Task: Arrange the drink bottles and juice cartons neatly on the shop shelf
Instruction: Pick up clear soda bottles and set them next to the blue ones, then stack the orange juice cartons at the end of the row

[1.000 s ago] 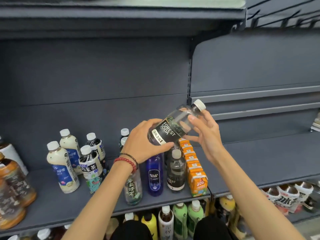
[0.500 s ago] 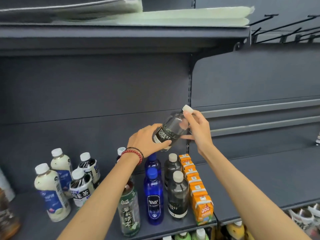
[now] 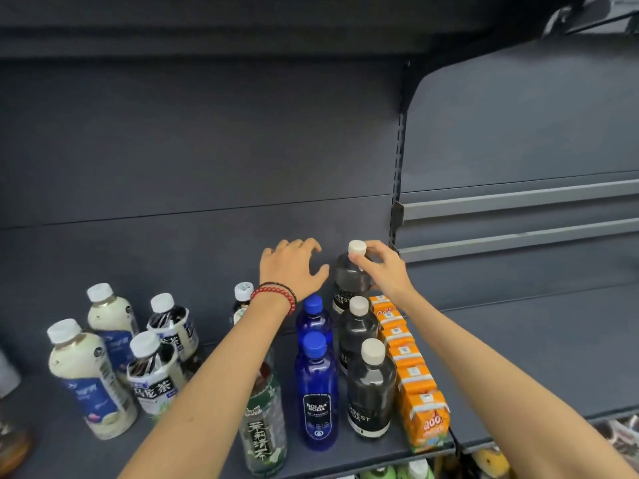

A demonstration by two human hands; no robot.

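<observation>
Now standing the dark see-through plastic soda bottle with a white cap upright at the back of the grey metal shelf, base hidden, no longer holding it tilted in the air as a second ago. Gripping its neck and cap with the right hand, fingers curled round. Hovering the left hand just left of it, fingers spread and loose, off the label it was clasping before; touching with the thumb or not, impossible to tell. Reaching across crowded stock, both forearms passing above the front rows. Lining the bottle up behind two matching dark soda bottles, with a row of small orange juice cartons running just to the right and two blue plastic bottles with blue caps just to the left. Partly hiding a green-labelled tea bottle and a small white-capped bottle under the left forearm. Leaving, further left and apart, two milky white bottles with blue labels and two black-and-white labelled tea bottles in a loose cluster. Wearing a red bead bracelet on the left wrist.
</observation>
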